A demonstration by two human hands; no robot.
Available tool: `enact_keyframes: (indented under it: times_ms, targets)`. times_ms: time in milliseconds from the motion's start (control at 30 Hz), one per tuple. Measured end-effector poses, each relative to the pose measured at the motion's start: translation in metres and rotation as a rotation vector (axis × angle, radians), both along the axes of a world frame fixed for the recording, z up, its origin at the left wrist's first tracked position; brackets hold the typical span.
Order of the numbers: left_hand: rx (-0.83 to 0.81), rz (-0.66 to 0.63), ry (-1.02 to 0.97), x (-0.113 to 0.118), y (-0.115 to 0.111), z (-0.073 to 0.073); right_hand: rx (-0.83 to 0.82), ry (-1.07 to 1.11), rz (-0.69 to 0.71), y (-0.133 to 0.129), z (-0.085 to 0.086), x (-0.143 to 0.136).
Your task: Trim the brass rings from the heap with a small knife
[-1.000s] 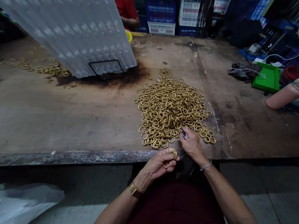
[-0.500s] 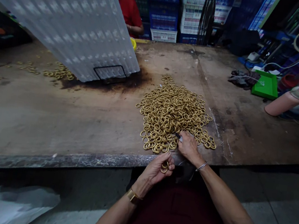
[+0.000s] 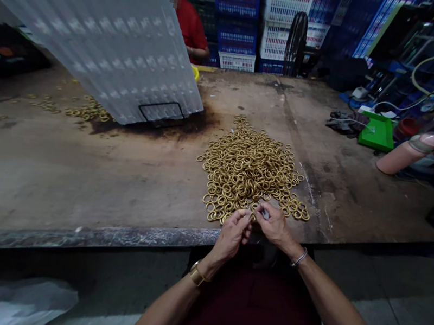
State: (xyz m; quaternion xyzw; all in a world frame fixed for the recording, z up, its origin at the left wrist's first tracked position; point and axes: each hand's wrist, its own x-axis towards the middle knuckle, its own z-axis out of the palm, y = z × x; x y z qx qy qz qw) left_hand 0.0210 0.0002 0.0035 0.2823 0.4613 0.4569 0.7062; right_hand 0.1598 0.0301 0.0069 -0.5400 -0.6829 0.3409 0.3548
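A heap of brass-coloured metal rings (image 3: 252, 162) lies on the worktable near its front edge. My left hand (image 3: 232, 235) is closed at the near edge of the heap, its fingertips pinched together. Half a second ago rings showed in its curled fingers; the palm is now turned so that they are mostly hidden. My right hand (image 3: 273, 227) is closed on a small grey pen-like tool (image 3: 265, 213), whose kind I cannot make out. The two hands' fingertips almost meet in front of the heap.
A tall ribbed translucent panel stack (image 3: 118, 31) leans over the table (image 3: 54, 175) at left, with more rings behind it. A person in a red shirt (image 3: 191, 26) is across the table. At right are a green tray (image 3: 378, 132) and a pink cylinder (image 3: 408, 154).
My left hand has risen and turned toward the right hand, its fingers now pinched. The right hand has drawn back slightly from the heap with the pen-like tool. The view has tilted slightly.
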Motion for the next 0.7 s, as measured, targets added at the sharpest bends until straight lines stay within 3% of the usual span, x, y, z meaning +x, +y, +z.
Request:
enact_keyframes:
  times_ms: [200, 367, 433, 567, 700]
  targets:
    - [0.179, 0.073, 0.201, -0.0016, -0.0008, -0.0006, -0.179, 0.153, -0.039, -0.0029, 0.0069, -0.0081]
    - [0.372, 0.122, 0.313, -0.0021, -0.0009, 0.0036, -0.475, 0.309, 0.033, -0.0023, 0.0039, -0.0071]
    - [0.321, 0.078, 0.277, -0.0032, -0.0001, 0.0031, -0.525, 0.374, 0.018, -0.0023, 0.0012, -0.0066]
    - [0.129, -0.051, 0.139, -0.006, 0.0008, 0.0012, -0.46, 0.377, -0.038, -0.0013, 0.0005, -0.0058]
    - [0.101, -0.1, 0.061, -0.0061, -0.0005, 0.001, -0.393, 0.316, -0.03, -0.0021, 0.0054, -0.0055]
